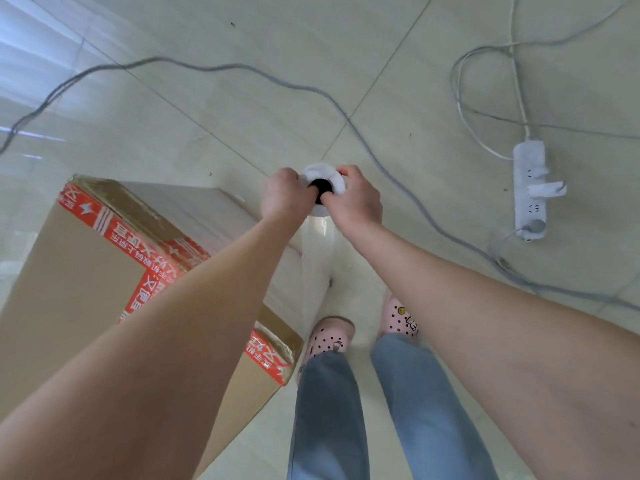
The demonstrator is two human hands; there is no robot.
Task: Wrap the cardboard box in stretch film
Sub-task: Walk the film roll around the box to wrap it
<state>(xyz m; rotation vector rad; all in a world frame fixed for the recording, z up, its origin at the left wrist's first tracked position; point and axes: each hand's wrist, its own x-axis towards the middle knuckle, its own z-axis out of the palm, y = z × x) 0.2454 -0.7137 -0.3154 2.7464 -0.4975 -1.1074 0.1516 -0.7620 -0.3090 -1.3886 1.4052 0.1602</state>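
Gripped upright roll of clear stretch film point(320, 172) at frame centre, left hand point(282, 195) and right hand point(355, 199) curled round its top, beside red-taped brown cardboard box point(69, 271), lower left. Likely mid-wrap; needed taut circling of box next.

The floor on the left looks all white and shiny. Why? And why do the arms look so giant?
Head view: bright light glares off the glossy floor at upper left, washing it pale; the wide-angle lens swells whatever is close, so the forearms balloon at the bottom edge while the left hand and right hand gripping the film roll look small.
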